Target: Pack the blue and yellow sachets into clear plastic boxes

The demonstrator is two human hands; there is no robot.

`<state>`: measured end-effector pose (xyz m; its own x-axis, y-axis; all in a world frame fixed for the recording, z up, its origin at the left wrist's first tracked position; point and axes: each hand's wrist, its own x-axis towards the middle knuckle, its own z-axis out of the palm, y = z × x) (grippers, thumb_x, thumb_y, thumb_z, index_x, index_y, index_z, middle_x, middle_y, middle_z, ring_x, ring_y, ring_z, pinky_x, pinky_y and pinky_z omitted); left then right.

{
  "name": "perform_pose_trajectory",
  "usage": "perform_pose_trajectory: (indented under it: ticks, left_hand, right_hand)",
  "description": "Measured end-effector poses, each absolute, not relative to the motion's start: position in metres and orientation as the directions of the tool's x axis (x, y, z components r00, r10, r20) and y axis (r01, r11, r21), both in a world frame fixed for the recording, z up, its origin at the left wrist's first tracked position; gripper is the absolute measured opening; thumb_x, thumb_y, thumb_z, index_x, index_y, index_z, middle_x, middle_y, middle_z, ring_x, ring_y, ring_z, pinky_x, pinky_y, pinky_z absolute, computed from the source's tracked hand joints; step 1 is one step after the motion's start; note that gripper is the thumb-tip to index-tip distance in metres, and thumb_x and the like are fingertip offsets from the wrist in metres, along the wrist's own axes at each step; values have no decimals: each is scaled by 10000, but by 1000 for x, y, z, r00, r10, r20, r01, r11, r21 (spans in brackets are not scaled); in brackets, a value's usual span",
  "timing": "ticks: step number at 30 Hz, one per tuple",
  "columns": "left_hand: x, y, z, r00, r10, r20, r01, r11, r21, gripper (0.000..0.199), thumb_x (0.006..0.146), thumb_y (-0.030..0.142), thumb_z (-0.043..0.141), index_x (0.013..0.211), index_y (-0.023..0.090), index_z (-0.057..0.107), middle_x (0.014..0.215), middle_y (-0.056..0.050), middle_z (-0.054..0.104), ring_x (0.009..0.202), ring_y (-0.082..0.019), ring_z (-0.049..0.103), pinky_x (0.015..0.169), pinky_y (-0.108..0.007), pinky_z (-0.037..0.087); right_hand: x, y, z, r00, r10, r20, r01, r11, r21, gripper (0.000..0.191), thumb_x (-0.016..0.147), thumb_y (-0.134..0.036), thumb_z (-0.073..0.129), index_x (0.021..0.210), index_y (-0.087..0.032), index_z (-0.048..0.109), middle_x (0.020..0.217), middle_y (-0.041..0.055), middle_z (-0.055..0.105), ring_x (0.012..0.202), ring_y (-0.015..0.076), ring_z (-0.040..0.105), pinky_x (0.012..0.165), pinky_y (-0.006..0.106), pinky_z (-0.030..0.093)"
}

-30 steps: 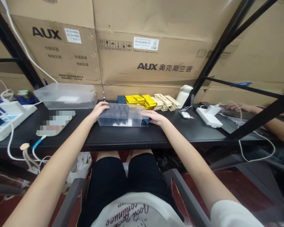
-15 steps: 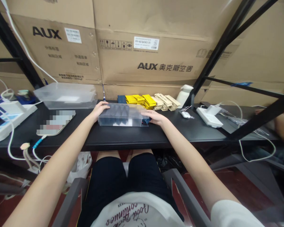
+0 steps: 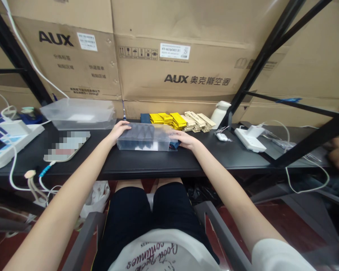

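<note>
Lap: white shirt [image 3: 152, 250] and dark shorts [image 3: 127, 222], bottom centre of the frame.
Bench: black [image 3: 147, 163], across the middle.
Box: clear plastic [image 3: 142, 145], lying flat near the bench's front edge, mid-frame; dark contents show through.
Left grip: left hand [image 3: 120, 131] holding the box's left end, fingers on top.
Right grip: right hand [image 3: 185, 139] closed at the box's right end, thumb hidden; dark blue piece [image 3: 174, 144] under the fingers.
Phone: left of the box, screen pixelated [image 3: 67, 148], cable attached.
Earbud case: white [image 3: 222, 137], right of centre.
Packets: behind the box, left to right, blue [image 3: 145, 118], yellow [image 3: 176, 120], cream [image 3: 199, 121].
Bottle: white, upright [image 3: 220, 114], beside the cream ones.
Trays: clear, stacked [image 3: 79, 113], left rear.
Backdrop: cardboard [image 3: 158, 22], printed AUX.
</note>
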<state>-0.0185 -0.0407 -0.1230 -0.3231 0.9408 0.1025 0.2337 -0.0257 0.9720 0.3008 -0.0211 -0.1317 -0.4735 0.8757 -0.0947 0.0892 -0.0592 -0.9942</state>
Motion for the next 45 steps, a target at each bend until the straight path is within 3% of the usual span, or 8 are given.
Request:
perform_pose_trajectory:
  ticks: [9, 16, 35, 45]
  left_hand:
    - [-19, -39, -124, -325, 939, 108, 231, -32, 972, 276, 567, 227, 707, 839, 213, 661, 819, -7, 679, 853, -236, 656, 746, -309, 516]
    - [-19, -40, -124, -321, 941, 111, 227, -37, 973, 273, 567, 226, 702, 835, 214, 656, 862, -13, 696, 885, -237, 660, 786, -320, 521]
    - [-17, -42, -122, -325, 938, 116, 248, -34, 968, 240, 592, 211, 698, 828, 214, 655, 908, -15, 701, 928, -240, 659, 805, -315, 524]
    - [-16, -42, -122, -330, 937, 113, 243, -32, 970, 240, 590, 206, 701, 825, 222, 656, 911, -15, 708, 929, -245, 665, 795, -319, 532]
  right_hand:
    - [299, -22, -132, -457, 886, -79, 77, -49, -996, 311, 745, -151, 747, 1052, -186, 713, 1087, 68, 731, 890, 164, 696, 776, 256, 594]
    - [299, -16, -136, -430, 900, -72, 73, -45, -996, 203, 767, -140, 727, 966, -178, 737, 1086, 60, 737, 915, 163, 697, 880, 284, 567]
    - [297, -19, -134, -419, 905, -73, 83, -42, -996, 146, 788, -152, 720, 930, -176, 745, 1061, 60, 740, 875, 149, 698, 762, 221, 591]
    - [298, -17, -136, -428, 901, -68, 86, -35, -996, 154, 789, -173, 726, 942, -181, 741, 1063, 64, 742, 874, 155, 702, 787, 243, 592]
